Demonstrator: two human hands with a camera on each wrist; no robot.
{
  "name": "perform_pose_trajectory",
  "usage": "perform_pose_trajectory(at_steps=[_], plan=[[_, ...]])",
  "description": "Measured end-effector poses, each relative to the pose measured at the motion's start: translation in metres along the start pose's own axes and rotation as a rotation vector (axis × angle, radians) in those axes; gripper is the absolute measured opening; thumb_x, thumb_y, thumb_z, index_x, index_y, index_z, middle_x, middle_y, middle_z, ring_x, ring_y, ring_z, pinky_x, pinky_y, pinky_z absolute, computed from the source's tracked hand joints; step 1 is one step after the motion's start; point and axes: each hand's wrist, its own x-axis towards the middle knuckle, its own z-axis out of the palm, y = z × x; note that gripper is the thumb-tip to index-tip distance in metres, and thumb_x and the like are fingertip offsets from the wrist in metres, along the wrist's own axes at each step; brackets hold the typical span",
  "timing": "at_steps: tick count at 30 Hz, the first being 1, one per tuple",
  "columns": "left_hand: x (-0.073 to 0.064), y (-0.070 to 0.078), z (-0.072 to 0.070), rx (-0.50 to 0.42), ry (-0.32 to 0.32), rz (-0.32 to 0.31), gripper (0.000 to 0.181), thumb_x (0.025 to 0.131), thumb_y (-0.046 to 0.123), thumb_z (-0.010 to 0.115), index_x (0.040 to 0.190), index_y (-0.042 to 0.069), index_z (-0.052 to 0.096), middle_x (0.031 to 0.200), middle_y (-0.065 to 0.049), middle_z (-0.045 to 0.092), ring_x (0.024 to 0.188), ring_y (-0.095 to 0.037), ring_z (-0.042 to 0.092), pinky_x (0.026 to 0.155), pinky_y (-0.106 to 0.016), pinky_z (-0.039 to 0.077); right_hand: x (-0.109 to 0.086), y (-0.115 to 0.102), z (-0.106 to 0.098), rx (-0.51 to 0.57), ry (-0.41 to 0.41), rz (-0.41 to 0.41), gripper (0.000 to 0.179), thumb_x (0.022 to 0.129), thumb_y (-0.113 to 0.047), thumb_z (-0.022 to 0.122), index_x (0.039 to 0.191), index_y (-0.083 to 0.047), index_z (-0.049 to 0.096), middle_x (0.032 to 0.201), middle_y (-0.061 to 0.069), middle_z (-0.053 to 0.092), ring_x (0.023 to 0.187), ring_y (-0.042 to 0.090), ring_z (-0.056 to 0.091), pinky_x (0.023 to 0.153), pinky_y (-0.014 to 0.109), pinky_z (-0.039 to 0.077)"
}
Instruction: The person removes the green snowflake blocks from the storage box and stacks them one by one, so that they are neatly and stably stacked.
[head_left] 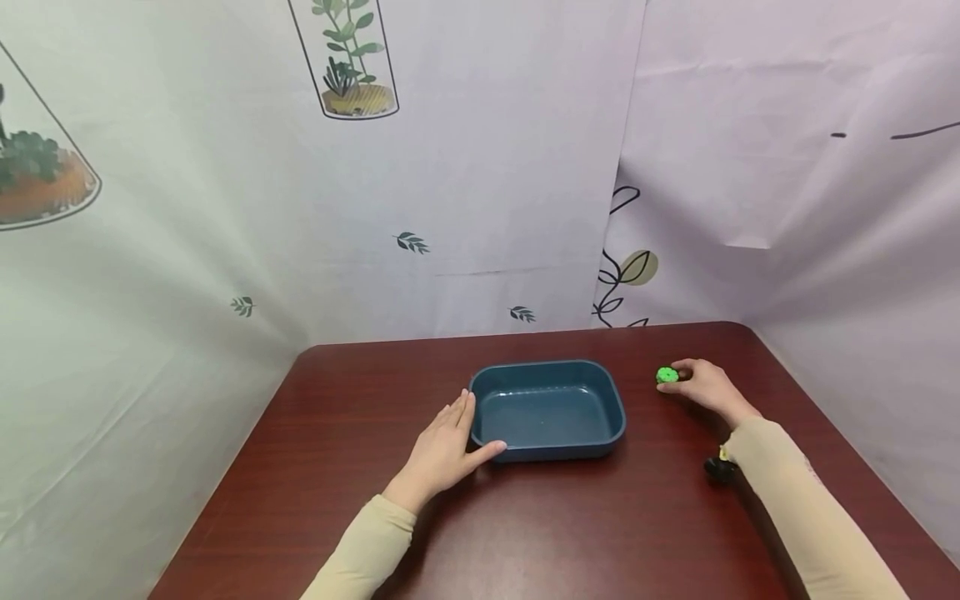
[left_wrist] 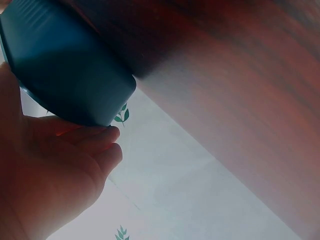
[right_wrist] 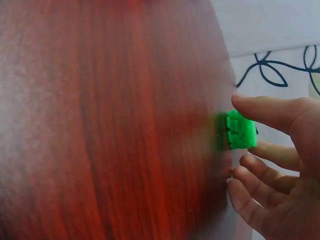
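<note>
A dark blue rectangular baking dish (head_left: 551,454) rests on the table. My left hand (head_left: 442,450) lies against its left end, fingers straight along the side and thumb at the near corner. The left wrist view shows the outer wall of the dish (left_wrist: 75,65) with the left hand's fingertips (left_wrist: 114,134) at its rim. To the right of the dish, my right hand (head_left: 705,386) pinches a small bright green piece (head_left: 666,375) with a ridged edge between thumb and fingers. In the right wrist view the green piece (right_wrist: 241,131) sits between the thumb and index finger, low by the tabletop.
A small black item with a yellow part (head_left: 720,468) lies beside the right forearm, partly hidden by the sleeve (head_left: 795,492). The glossy red-brown table (head_left: 360,400) is bordered by hanging white cloth (head_left: 480,192) with plant prints behind and at both sides.
</note>
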Motion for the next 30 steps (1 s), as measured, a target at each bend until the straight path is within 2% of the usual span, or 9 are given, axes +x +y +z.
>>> perform_pose_trajectory(at_steps=[5,20,26,30], plan=[[-0.0012,0.0014,-0.0002,-0.007,-0.001,0.003,0.106,0.091,0.078,0.042,0.156,-0.004,0.028,0.161,-0.019,0.029,0.149,-0.030,0.031,0.120,-0.044,0.025,0.0005,-0.0003,0.0043,-0.021,0.012,0.004,0.067,0.089,-0.032,0.077,0.128,0.018,0.056,0.115,0.032,0.063,0.099,0.041,0.061,0.086,0.056,0.051],[-0.0010,0.0014,0.0005,0.000,-0.004,0.010,0.106,0.092,0.079,0.041,0.156,-0.004,0.027,0.161,-0.020,0.029,0.149,-0.028,0.030,0.121,-0.043,0.024,0.0010,0.0041,0.0077,-0.026,0.028,0.013,0.061,0.092,-0.030,0.073,0.128,0.017,0.056,0.117,0.032,0.063,0.102,0.043,0.060,0.090,0.058,0.050],[-0.0004,0.0005,-0.0009,0.033,-0.016,0.011,0.105,0.092,0.078,0.041,0.157,-0.003,0.028,0.162,-0.019,0.029,0.149,-0.031,0.030,0.120,-0.046,0.025,-0.0020,0.0036,0.0077,-0.010,0.018,0.018,0.073,0.092,-0.034,0.073,0.137,0.017,0.046,0.119,0.035,0.059,0.106,0.045,0.058,0.092,0.060,0.048],[0.0025,-0.0028,-0.0056,0.040,-0.018,0.014,0.103,0.092,0.079,0.039,0.160,0.003,0.023,0.162,-0.020,0.027,0.150,-0.033,0.026,0.121,-0.048,0.022,-0.0068,0.0012,-0.0003,-0.005,0.034,-0.013,0.082,0.092,-0.037,0.073,0.143,0.016,0.038,0.125,0.038,0.054,0.111,0.049,0.054,0.093,0.063,0.046]])
